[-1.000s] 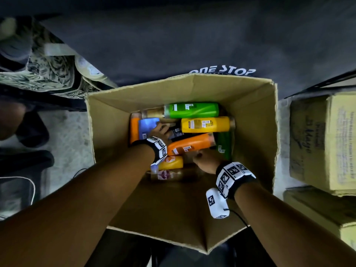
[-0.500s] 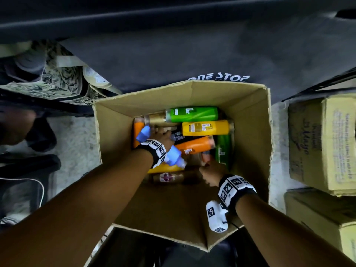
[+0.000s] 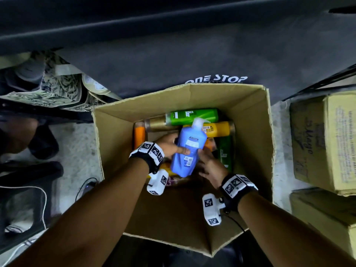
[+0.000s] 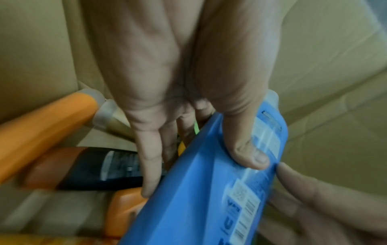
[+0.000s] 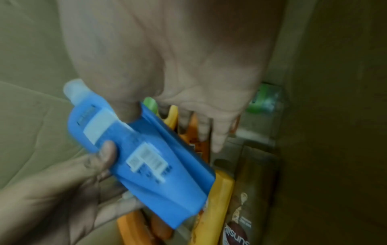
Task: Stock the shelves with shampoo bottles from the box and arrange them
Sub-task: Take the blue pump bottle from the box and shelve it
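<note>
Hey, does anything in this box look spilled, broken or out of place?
Nothing looks spilled or broken. The bottles in the cardboard box lie on their sides in a jumble, pointing different ways, such as the green bottle and the yellow one. The left hand grips the blue bottle, with the right hand at it.

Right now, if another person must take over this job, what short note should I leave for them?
Left hand: grips the blue bottle, thumb on its back label, fingers underneath.
Right hand: thumb on the same bottle's right side, fingers spread beneath it; a firm grip cannot be confirmed.
Blue bottle: lifted, tilted, above the other bottles, inside the cardboard box.
In the box, lying down: a green bottle, a yellow bottle, a gold bottle, orange ones and others partly hidden.
Done: one bottle picked up.
Left: carry it to the shelves, which are not in view, then stock and arrange the rest.
</note>
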